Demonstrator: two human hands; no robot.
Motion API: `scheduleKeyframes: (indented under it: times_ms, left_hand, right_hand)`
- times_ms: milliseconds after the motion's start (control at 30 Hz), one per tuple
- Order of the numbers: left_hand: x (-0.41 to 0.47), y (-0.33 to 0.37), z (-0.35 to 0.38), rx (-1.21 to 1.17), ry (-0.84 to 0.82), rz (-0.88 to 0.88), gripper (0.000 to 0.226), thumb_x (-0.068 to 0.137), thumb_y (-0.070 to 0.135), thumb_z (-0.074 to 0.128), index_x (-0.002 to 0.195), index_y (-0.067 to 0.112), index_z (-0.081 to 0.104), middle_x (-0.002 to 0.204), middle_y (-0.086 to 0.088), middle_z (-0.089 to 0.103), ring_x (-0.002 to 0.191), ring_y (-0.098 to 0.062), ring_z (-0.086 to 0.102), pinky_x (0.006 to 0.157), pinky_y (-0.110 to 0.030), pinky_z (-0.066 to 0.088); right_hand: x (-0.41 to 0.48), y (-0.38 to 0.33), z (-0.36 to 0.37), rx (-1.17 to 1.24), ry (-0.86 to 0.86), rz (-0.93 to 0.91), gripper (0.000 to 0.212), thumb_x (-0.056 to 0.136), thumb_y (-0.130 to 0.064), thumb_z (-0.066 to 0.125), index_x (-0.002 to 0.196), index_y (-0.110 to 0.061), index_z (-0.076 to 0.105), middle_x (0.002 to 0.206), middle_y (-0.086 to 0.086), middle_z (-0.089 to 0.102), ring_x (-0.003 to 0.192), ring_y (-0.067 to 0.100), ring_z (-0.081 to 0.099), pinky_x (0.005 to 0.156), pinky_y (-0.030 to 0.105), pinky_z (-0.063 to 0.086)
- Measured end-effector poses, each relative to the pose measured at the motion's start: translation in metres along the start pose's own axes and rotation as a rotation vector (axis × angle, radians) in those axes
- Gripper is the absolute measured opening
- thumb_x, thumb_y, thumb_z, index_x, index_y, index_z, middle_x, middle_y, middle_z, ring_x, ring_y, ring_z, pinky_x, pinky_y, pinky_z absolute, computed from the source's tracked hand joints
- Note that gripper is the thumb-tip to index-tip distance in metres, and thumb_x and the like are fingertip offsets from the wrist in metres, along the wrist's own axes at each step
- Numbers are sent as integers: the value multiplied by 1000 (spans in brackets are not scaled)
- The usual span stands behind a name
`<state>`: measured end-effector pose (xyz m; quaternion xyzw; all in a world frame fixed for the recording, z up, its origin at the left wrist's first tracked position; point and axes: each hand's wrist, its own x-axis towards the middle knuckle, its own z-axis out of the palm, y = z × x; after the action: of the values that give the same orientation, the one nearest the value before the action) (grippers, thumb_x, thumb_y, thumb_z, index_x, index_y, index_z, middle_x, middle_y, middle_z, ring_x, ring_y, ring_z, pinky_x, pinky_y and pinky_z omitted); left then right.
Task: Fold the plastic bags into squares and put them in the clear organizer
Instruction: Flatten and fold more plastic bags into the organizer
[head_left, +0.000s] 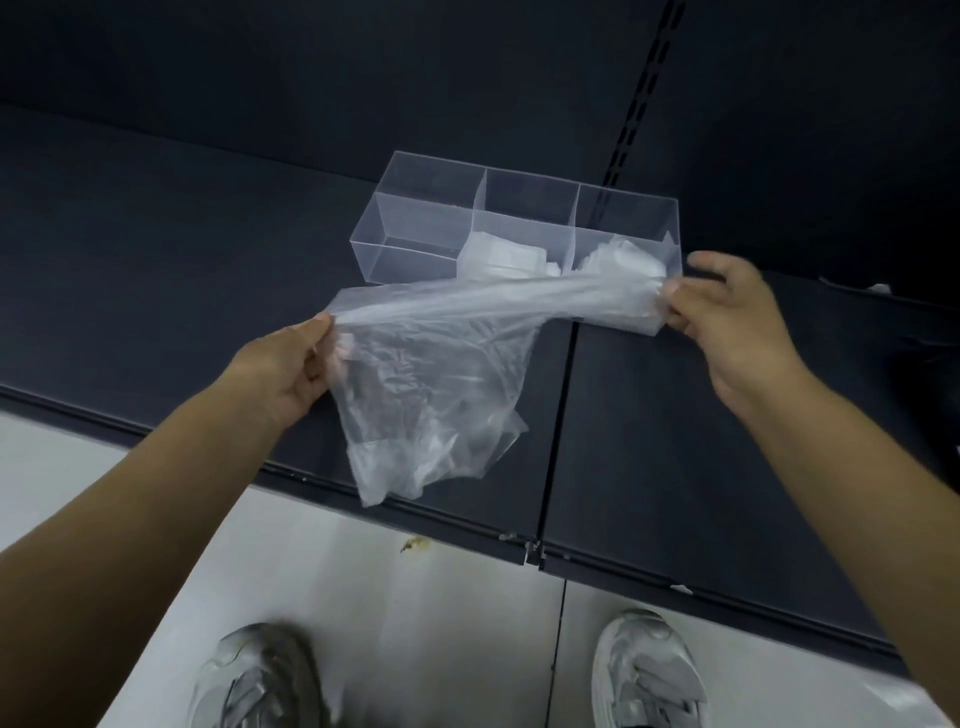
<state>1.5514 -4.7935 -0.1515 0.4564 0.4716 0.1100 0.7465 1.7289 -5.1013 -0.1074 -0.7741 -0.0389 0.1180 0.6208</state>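
A: Hands?

B: Left hand (291, 364) pinches one end of the plastic bag (431, 395) between thumb and fingertips. Right hand (727, 322) pinches the other end, with one digit lifted clear above the grip. Both hands grip only the bag.

A: Bag orientation?

B: Its top edge is pulled taut between the hands. The long axis runs left-right and rises slightly toward the right. The rest hangs crumpled in a loose triangle under the left half. The lowest corner drops past the front lip of the dark shelf (156, 249).

A: Where is it relative to the clear organizer (415, 218)?

B: It's held in front of the organizer. The right end overlaps the organizer's front right corner in view; can't tell if they touch. The organizer sits on the shelf, long side left-right, two rows of three cells. There is a folded bag (498, 257) in the front middle cell and a second bag (618, 260) in the front right.

A: Room?

B: There is open shelf surface left of the organizer and right of the right hand. A panel seam (561, 415) runs front-to-back under the bag's right part. Below the lip are pale floor (415, 623) and two grey shoes (260, 680).
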Motion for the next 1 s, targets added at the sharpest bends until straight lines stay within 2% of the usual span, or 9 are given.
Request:
scheduleKeyframes:
  times_ms: [100, 167, 267, 367, 533, 700, 800, 900, 1000]
  left_hand:
    - [-12, -4, -9, 68, 3, -16, 26, 92, 37, 61, 99, 13, 65, 90, -2, 74, 79, -13, 70, 65, -27, 54]
    - [-27, -12, -17, 116, -76, -52, 37, 91, 45, 58, 106, 12, 66, 97, -4, 75, 87, -17, 72, 71, -29, 53]
    - [-53, -30, -27, 180, -220, -103, 47, 88, 48, 56, 117, 11, 62, 108, -8, 73, 98, -20, 70, 77, -31, 55]
    - [-74, -47, -33, 160, -261, -131, 50, 80, 39, 63, 118, 7, 61, 110, -12, 72, 100, -23, 69, 73, -28, 59]
    - [-82, -56, -38, 152, -186, -105, 36, 72, 24, 67, 100, 1, 69, 96, -15, 74, 82, -22, 73, 61, -23, 58]
    - [-75, -54, -46, 111, -35, -62, 15, 91, 17, 60, 87, 5, 68, 77, -7, 75, 64, -14, 72, 52, -21, 55]
    - [-70, -51, -53, 132, -8, -45, 16, 93, 18, 59, 89, 7, 69, 74, -3, 75, 61, -10, 70, 54, -20, 56]
    - [-67, -52, -51, 189, 14, -9, 13, 92, 18, 61, 84, 13, 69, 64, 4, 69, 51, -4, 63, 50, -17, 54]
    - [-68, -56, -44, 242, 2, 13, 13, 92, 19, 62, 81, 13, 68, 65, 3, 65, 52, -5, 60, 51, -17, 54]
  right_hand:
    - [-14, 13, 12, -135, -25, -36, 30, 91, -19, 64, 118, -22, 52, 102, -6, 59, 95, 9, 58, 86, 23, 47]
    - [-32, 25, 23, -191, -181, -40, 25, 89, -10, 64, 110, -21, 59, 99, -4, 61, 93, 11, 58, 84, 19, 47]
    - [-54, 40, 38, -308, -454, -151, 41, 81, 4, 68, 107, -26, 60, 101, -1, 61, 88, 9, 55, 76, 8, 42]
    - [-62, 52, 52, -562, -631, -288, 49, 78, -7, 75, 116, -34, 59, 105, -11, 52, 97, 5, 50, 86, 11, 34]
    - [-61, 60, 73, -694, -522, -451, 15, 82, -22, 74, 95, -27, 72, 96, -10, 52, 99, 11, 48, 91, 29, 29]
    - [-55, 57, 52, -596, -372, -471, 3, 79, -10, 75, 79, -11, 72, 86, -1, 61, 84, 17, 57, 84, 36, 47]
    - [-53, 60, 13, -616, -231, -465, 7, 79, -9, 75, 76, -13, 70, 82, -2, 61, 79, 18, 59, 78, 35, 49]
    - [-56, 64, -26, -632, -205, -384, 14, 80, -9, 74, 73, -19, 67, 85, -9, 62, 80, 11, 60, 77, 20, 46]
    - [-66, 63, -48, -370, -291, -153, 19, 84, -12, 69, 71, -25, 67, 101, -7, 68, 90, 6, 62, 81, 15, 47]
